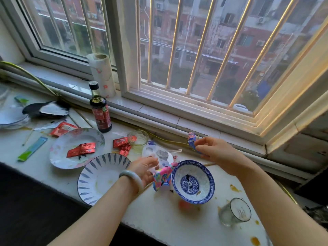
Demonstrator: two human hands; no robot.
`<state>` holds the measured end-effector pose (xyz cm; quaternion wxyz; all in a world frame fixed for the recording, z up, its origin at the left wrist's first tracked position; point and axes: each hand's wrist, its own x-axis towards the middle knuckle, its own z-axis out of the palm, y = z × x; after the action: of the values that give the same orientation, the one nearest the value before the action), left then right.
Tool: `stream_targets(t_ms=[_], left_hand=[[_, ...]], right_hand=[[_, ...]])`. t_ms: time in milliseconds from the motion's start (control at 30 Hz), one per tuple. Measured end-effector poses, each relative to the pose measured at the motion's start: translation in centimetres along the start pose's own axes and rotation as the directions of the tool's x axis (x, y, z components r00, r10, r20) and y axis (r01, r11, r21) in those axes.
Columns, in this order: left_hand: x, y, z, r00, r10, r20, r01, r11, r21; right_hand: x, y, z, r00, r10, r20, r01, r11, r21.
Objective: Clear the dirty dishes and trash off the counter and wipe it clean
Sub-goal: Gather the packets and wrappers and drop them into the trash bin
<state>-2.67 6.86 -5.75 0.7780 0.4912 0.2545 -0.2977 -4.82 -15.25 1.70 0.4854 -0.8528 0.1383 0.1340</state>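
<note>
Warm daylight is entering through the window (191, 55), gilding its bars (174, 41). Wide-angle distortion is bending the edges. Detail is appearing slightly soft.

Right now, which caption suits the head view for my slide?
Left hand holds a pink wrapper, right hand pinches a blue wrapper, above the stained counter.

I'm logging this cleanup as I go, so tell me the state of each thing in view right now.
Left grip, holding the pink wrapper.
Right grip, pinching the blue wrapper, raised.
Blue bowl, upright, dark specks inside.
Leaf plate, yellow smears.
Floral plate, red packet lying on it.
Sauce bottle, upright, capped.
Near glass, empty, smudged.
Paper towel roll, upright on the sill.
Counter, orange stains.
</note>
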Motion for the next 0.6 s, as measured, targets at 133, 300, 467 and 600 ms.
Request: stream_targets(t_ms=[133,300,467,600], left_hand=[[-0.2,-0.3,-0.2,0.998,-0.024,0.061,0.028,0.997,-0.069],[0.0,-0.6,-0.4,0.981,-0.03,0.194,0.054,0.991,-0.124],[0.1,-0.7,-0.7,0.956,-0.003,0.293,0.023,0.998,-0.066],[0.0,-0.8,-0.3,0.983,0.023,0.183,0.0,0.992,-0.125]], right_hand=[[-1.7,-2.6,3.3,0.985,-0.151,0.086,0.167,0.959,-0.23],[-2.7,-3.4,6.6,0.957,-0.2,0.211,0.273,0.866,-0.42],[-3.1,-3.5,8.5,0.939,-0.189,0.286,0.304,0.844,-0.441],[-3.5,-3.6,8.8,0.924,-0.189,0.333,0.325,0.846,-0.423]])
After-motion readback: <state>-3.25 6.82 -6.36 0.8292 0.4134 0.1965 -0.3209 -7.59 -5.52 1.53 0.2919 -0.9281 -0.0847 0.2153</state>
